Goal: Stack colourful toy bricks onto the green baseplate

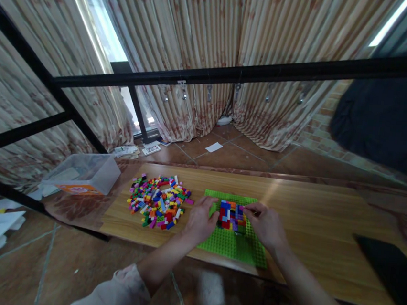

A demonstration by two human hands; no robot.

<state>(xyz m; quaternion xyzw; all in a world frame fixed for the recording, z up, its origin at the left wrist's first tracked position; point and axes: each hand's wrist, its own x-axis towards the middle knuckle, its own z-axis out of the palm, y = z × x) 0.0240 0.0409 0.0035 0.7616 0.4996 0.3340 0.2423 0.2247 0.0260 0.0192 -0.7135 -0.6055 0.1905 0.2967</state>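
Observation:
A green studded baseplate (230,248) lies on the wooden board, with a block of multicoloured toy bricks (231,216) built on its upper middle. My left hand (202,219) rests over the plate's left side, thumb and forefinger apart beside the bricks' left edge. At the bricks' upper right corner, my right hand (265,223) has its fingertips pinched together. What they pinch is too small and too covered to make out; a purple brick shows right by the fingertips.
A pile of loose bricks (159,201) is spread to the left on the wooden board (308,220). Beyond it stands a clear plastic box (102,174). A dark flat object (388,271) lies at the right end. A black metal bar (211,76) crosses in front of curtains.

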